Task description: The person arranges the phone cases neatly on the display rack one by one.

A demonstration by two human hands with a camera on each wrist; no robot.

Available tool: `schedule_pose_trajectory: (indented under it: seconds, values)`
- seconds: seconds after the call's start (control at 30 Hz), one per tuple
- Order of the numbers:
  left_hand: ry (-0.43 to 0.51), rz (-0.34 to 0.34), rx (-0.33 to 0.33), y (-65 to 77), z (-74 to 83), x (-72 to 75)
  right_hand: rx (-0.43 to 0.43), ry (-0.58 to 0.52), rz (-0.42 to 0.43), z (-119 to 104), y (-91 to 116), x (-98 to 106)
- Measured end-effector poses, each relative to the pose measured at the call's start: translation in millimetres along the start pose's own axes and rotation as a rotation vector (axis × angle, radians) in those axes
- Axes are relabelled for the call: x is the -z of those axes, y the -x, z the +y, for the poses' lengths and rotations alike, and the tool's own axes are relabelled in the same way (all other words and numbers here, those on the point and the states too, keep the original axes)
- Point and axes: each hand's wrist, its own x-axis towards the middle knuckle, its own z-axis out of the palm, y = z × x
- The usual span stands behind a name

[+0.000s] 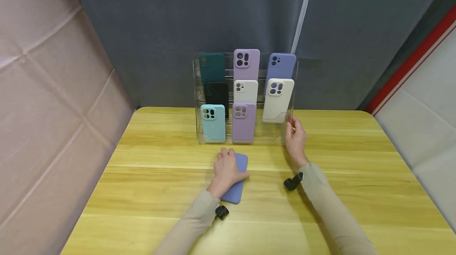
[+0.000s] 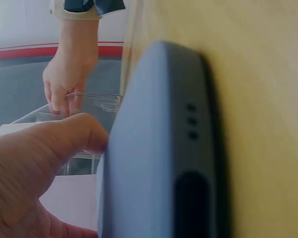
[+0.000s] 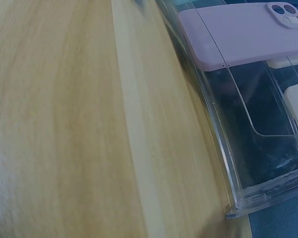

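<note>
A blue-purple phone case (image 1: pixel 233 194) lies on the table in front of a clear display rack (image 1: pixel 196 100). My left hand (image 1: pixel 226 168) spans this case from above, its thumb at the right edge and the other fingers toward the far left. In the left wrist view, the thumb touches the case (image 2: pixel 139 144), whose end shows small holes and a dark slot. My right hand (image 1: pixel 296 141) holds the rack's right side near its lower front corner. Only a sliver of that hand shows in the right wrist view, beside the rack's bottom tier (image 3: pixel 275 161).
Several cases stand in the rack's tiers, among them a light blue case (image 1: pixel 213 128), a black case (image 1: pixel 217 92), a dark green case (image 1: pixel 212 71) and a white case (image 1: pixel 276 106). A grey curtain (image 1: pixel 178 17) hangs behind the wooden table (image 1: pixel 142 191).
</note>
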Motion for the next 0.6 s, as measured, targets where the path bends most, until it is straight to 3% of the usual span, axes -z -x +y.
schedule_pose_trajectory:
  seconds: [0.23, 0.6]
  values:
    - [0.055, 0.089, -0.058, -0.9, 6.3, 8.4, 0.002, 0.006, -0.002, -1, 1, 0]
    - [0.119, 0.193, -0.12, -4.2, 28.4, 35.3, 0.017, 0.015, 0.014, -1, 0, 0]
